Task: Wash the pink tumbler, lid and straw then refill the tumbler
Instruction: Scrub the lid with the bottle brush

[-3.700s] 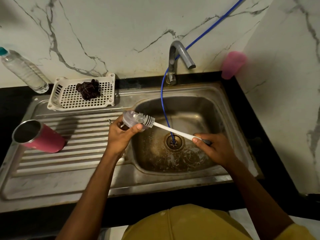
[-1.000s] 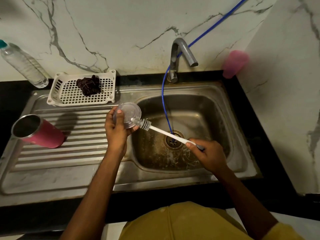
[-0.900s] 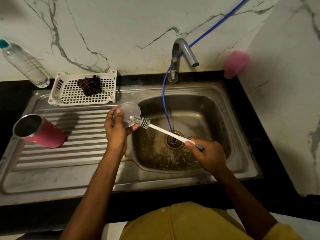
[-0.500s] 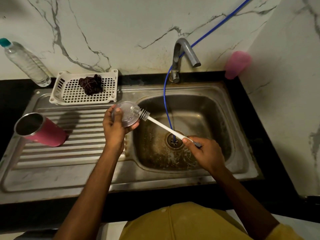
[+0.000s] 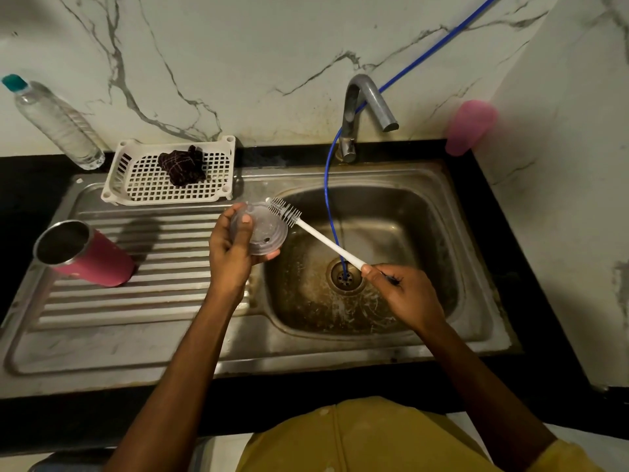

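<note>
The left hand (image 5: 231, 248) is gripping the lid (image 5: 260, 229) at the sink's (image 5: 452, 240) left rim, thumb across it. The right hand (image 5: 405, 294) is clasping the brush (image 5: 308, 228), bristles touching the lid's far edge. The tumbler (image 5: 85, 253) is standing left of the sink.

Dim, warm light falls on 2 white marble-look walls with grey veins (image 5: 272, 46) that meet in a corner above a black stone countertop (image 5: 30, 189), into which a stained stainless-steel sink (image 5: 473, 253) with 1 basin and a ribbed drainboard (image 5: 153, 301) is set. A curved grey metal tap (image 5: 364, 93) stands behind the basin, and a thin blue hose (image 5: 326, 199) runs down past it into the drain. Along the back are a clear plastic bottle with a teal cap (image 5: 58, 124), a white plastic lattice basket (image 5: 163, 200) holding a dark checked cloth (image 5: 182, 165), and a pink plastic cup (image 5: 468, 131) in the corner.
</note>
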Action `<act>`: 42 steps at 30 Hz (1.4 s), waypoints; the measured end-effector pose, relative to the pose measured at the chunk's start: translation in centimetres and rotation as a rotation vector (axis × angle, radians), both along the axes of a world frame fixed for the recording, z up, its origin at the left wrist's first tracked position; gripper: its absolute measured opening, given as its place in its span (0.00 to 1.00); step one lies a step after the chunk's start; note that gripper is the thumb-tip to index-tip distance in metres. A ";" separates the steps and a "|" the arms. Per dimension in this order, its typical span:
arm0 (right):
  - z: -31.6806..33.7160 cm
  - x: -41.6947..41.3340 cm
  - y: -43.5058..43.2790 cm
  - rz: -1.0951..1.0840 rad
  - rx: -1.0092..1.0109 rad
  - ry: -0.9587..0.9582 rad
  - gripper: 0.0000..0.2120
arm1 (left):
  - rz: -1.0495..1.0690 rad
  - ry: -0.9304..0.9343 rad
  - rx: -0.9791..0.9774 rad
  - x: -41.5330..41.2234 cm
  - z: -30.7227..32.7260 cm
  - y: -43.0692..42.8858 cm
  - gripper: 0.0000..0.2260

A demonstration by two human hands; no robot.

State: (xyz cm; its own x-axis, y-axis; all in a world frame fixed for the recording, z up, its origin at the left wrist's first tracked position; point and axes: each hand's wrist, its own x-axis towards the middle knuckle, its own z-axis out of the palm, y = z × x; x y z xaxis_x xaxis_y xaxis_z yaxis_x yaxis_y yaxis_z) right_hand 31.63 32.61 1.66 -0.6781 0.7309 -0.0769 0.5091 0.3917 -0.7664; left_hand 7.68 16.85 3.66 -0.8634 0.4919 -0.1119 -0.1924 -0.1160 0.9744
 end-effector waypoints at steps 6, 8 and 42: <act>0.6 -0.3 0.6 0.005 0.018 -0.046 0.16 | -0.059 0.198 -0.129 0.5 -0.4 0.0 0.17; 0.6 -0.4 0.7 0.008 0.018 -0.052 0.16 | -0.068 0.242 -0.176 0.5 -0.5 0.0 0.19; 0.9 0.2 -0.3 -0.235 0.095 -0.026 0.18 | 0.089 -0.154 0.095 1.7 1.0 3.0 0.14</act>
